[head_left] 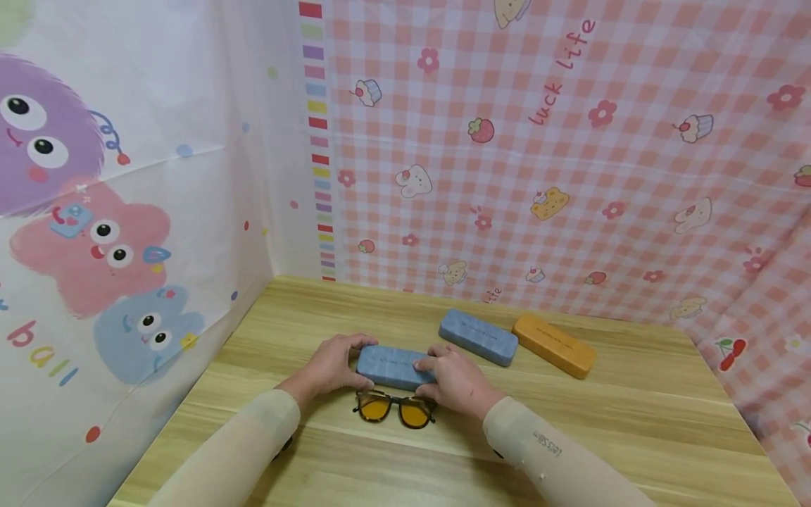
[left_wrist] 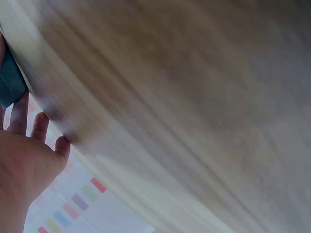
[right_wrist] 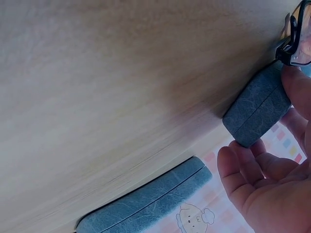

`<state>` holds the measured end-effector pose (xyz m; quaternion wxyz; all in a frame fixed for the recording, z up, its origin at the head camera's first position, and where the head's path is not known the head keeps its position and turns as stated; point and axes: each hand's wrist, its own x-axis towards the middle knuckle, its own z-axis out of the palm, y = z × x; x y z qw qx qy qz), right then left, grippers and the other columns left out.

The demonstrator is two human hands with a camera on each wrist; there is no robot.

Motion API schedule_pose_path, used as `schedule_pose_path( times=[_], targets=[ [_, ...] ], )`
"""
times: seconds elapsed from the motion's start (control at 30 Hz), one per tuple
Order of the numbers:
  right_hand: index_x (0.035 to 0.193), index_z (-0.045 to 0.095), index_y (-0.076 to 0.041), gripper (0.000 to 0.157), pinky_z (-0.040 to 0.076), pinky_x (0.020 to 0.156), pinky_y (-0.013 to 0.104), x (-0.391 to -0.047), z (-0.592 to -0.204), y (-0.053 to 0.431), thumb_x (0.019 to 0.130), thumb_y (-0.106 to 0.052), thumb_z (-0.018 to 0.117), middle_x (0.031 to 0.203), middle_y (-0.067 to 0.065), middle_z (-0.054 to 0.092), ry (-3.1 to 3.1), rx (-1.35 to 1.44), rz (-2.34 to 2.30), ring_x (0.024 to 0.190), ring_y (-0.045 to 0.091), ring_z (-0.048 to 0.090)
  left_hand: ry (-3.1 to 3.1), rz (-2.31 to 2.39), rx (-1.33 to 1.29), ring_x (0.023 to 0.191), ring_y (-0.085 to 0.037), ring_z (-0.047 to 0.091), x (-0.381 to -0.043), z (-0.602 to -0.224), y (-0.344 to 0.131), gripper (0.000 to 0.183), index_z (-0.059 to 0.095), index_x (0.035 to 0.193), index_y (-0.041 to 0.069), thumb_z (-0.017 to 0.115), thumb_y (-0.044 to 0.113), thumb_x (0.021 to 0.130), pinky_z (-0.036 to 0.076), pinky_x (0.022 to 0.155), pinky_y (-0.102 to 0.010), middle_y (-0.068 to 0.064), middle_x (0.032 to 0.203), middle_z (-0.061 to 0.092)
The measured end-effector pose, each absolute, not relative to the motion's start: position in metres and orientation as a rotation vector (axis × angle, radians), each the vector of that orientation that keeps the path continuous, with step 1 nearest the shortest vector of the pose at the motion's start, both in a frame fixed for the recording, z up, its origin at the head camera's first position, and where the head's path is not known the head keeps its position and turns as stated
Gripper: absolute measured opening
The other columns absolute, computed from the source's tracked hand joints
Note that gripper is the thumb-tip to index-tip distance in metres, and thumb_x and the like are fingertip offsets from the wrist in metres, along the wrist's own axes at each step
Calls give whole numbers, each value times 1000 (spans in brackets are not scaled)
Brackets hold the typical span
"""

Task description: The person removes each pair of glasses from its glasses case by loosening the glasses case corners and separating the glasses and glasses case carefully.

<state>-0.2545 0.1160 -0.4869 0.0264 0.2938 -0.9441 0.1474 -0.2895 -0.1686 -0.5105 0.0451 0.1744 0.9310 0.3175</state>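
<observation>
A blue glasses case (head_left: 388,365) lies closed on the table, held between both hands. My left hand (head_left: 331,365) grips its left end, thumb at the near corner and fingers at the far corner. With thumb on the near side and fingers over the top and far side, my right hand (head_left: 461,380) holds the right end. Just in front of the case are sunglasses (head_left: 376,408) with amber lenses and dark frames. The right wrist view shows the case's end (right_wrist: 257,107) with its seam together, and the glasses' frame (right_wrist: 286,51) near my thumb.
Behind and to the right lies a second blue case (head_left: 478,336), with an orange case (head_left: 554,345) beside it. The wooden table (head_left: 633,422) meets a pink checked cloth (head_left: 570,155) at the back and a white printed cloth (head_left: 190,91) on the left.
</observation>
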Motion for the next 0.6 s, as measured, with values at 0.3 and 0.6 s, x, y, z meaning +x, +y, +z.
schedule_pose_path(
  times=[0.3, 0.6],
  targets=[
    [130, 79, -18, 45, 60, 99, 45, -255, -488, 116, 92, -41, 85, 130, 11, 71, -2907, 907, 436, 112, 29, 65, 2838, 971, 527, 136, -33, 61, -290, -511, -169, 76, 68, 142, 24, 101, 30, 74, 48, 117, -57, -3, 141, 71],
    [131, 79, -18, 46, 61, 98, 45, -255, -489, 117, 92, -41, 85, 131, 13, 71, -2889, 922, 440, 113, 29, 66, 2831, 975, 527, 136, -33, 61, -290, -512, -169, 77, 67, 142, 25, 101, 30, 73, 47, 117, -57, -3, 141, 72]
  ],
)
